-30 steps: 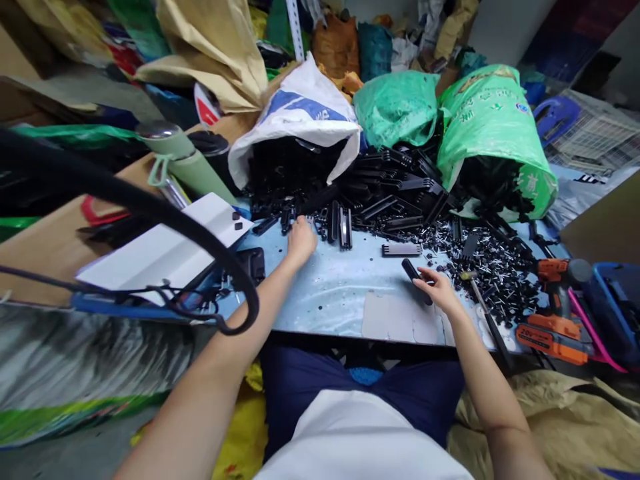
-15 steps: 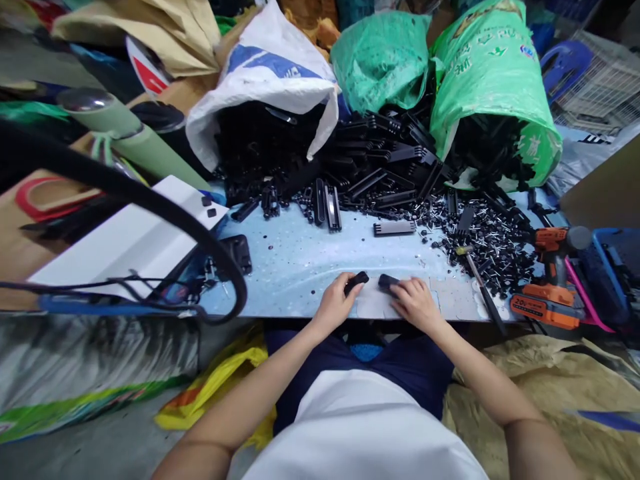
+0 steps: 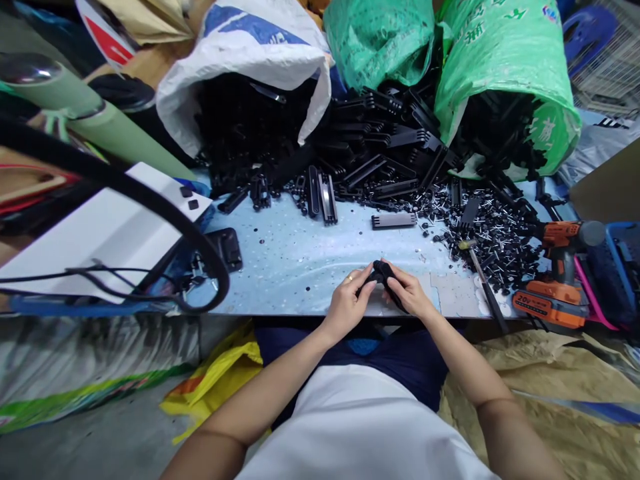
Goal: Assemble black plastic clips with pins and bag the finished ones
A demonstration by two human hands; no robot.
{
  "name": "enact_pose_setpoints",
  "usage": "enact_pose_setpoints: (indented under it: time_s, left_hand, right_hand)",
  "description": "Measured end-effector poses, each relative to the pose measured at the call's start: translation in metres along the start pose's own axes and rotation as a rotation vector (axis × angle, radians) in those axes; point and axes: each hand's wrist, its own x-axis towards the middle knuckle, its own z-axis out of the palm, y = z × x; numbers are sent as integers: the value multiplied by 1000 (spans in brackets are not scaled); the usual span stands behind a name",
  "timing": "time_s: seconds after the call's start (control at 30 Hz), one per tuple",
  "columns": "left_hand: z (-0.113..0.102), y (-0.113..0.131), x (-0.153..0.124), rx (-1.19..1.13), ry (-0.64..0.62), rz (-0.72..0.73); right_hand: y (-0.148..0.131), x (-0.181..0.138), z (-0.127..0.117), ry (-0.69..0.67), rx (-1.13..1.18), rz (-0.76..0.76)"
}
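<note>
My left hand (image 3: pixel 347 303) and my right hand (image 3: pixel 411 295) meet at the near edge of the light blue table (image 3: pixel 295 267). Each hand is closed on a small black plastic part (image 3: pixel 383 273), and the two parts touch between my fingertips. A ring shows on my left hand. Behind lies a large heap of black plastic parts (image 3: pixel 380 160), with one grey ribbed piece (image 3: pixel 393 219) lying apart from it.
A white sack (image 3: pixel 250 47) and green bags (image 3: pixel 505 73) spill black parts at the back. Small black screws (image 3: pixel 493 233) cover the right side, beside a screwdriver (image 3: pixel 483 287) and an orange cordless drill (image 3: pixel 555 267). A white board (image 3: pixel 100 233) and a black cable (image 3: pixel 125 193) lie left.
My left hand came back from the heap with a black part. Both hands moved to the near edge, then brought their two parts together and lifted them slightly off the table.
</note>
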Motion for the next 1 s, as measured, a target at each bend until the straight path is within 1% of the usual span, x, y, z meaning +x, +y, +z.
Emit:
enact_pose_setpoints:
  time_s: [0.1,0.17,0.2,0.23,0.3,0.33,0.37,0.4,0.47,0.5,0.53,0.57,0.63,0.7,0.8,0.9,1.0]
  left_hand:
    - [0,3,-2,74,-2,65]
    - [1,5,3,115,46,84]
    - [1,6,9,129,87,90]
    - [0,8,16,138,134,97]
    - [-6,13,34,139,201,115]
    - [-11,16,42,133,215,130]
    - [-16,19,48,124,217,150]
    - [-20,22,52,114,211,166]
    - [-26,26,52,95,176,184]
    - [-26,27,48,83,147,187]
    - [-24,27,43,70,112,183]
    - [-20,27,38,56,79,175]
    - [-10,26,29,30,45,163]
    - [-3,24,24,18,43,162]
    - [-3,23,21,61,11,173]
    - [-8,24,20,146,-35,184]
    - [-9,27,18,214,-32,193]
  right_hand:
    - [-5,-1,-13,-4,-168,-136]
    - [-8,-5,-11,-11,-281,-206]
    - [-8,-8,-4,-51,-323,-244]
    - [-8,-12,6,-127,-352,-285]
    - [-6,-20,28,-325,-370,-346]
    - [-5,-23,36,-376,-356,-343]
    - [-4,-25,41,-328,-327,-286]
    - [-3,-25,41,-219,-274,-193]
    - [-5,-21,32,32,-117,11]
    - [-6,-18,24,121,-26,84]
    - [-9,-15,16,166,58,127]
    - [-11,-11,9,183,125,144]
    - [-15,-6,0,187,194,124]
    - [-17,-2,-4,189,150,57]
    - [-18,0,-10,191,-125,-140]
    - [-21,1,-19,149,-381,-336]
    - [-22,1,-27,108,-492,-407]
